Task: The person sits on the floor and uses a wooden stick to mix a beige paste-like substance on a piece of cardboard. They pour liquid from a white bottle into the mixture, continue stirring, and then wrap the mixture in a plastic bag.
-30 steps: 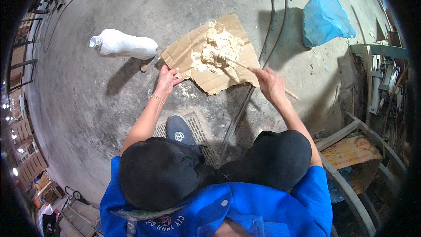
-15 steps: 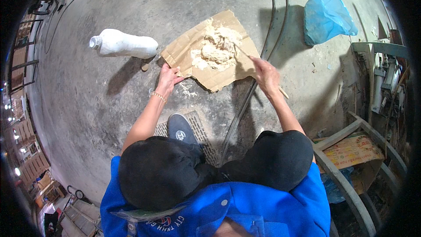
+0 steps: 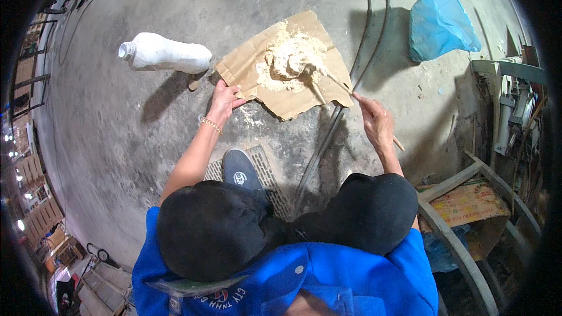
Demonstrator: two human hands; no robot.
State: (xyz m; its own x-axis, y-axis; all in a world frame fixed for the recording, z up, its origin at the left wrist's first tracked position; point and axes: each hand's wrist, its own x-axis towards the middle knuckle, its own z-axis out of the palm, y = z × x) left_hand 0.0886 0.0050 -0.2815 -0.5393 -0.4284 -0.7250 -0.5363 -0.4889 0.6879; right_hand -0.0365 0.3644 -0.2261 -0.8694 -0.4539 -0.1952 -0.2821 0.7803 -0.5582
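Pinching brown sheet (image 3: 243,70) at its eight o'clock in left grip (image 3: 223,104); grasping stick (image 3: 337,80) at sheet's four o'clock in right grip (image 3: 376,120), hiding stick's middle; blurring tip in pale mixture (image 3: 284,61), view's twelve o'clock.

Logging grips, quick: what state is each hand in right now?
Left hand: closed on the brown sheet at its left corner.
Right hand: closed around a stick.

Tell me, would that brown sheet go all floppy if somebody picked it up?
The brown sheet would probably bend rather than flop like cloth, since its creases look like stiff paper or thin card. Lifted only by the corner in the left hand, it might spill the pale heap, as no raised rim shows. Its ragged near edge could perhaps tear further.
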